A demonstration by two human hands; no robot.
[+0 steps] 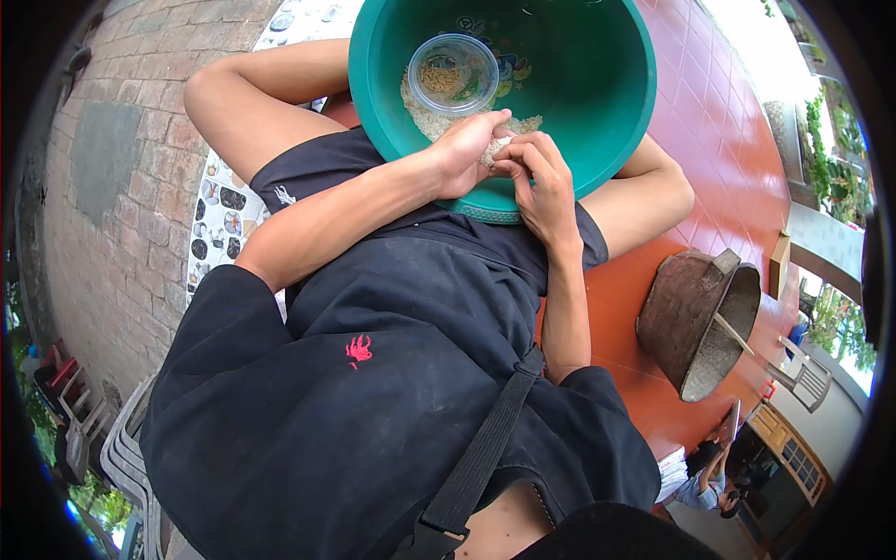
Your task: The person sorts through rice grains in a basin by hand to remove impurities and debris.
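The left hand (462,157) is cupping white grains (495,151) over the green tub (590,79), seemingly so they are not spilling. The right hand (539,179) is holding bent fingers at them, but whether it is pinching any, I cannot tell.

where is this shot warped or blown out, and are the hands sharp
Head view, edges: strong fisheye bending inside a black rim; head view, upper right: daylight burnt to white, pale sheen on the red tiled floor; head view, upper middle: left hand and right hand look fairly sharp.
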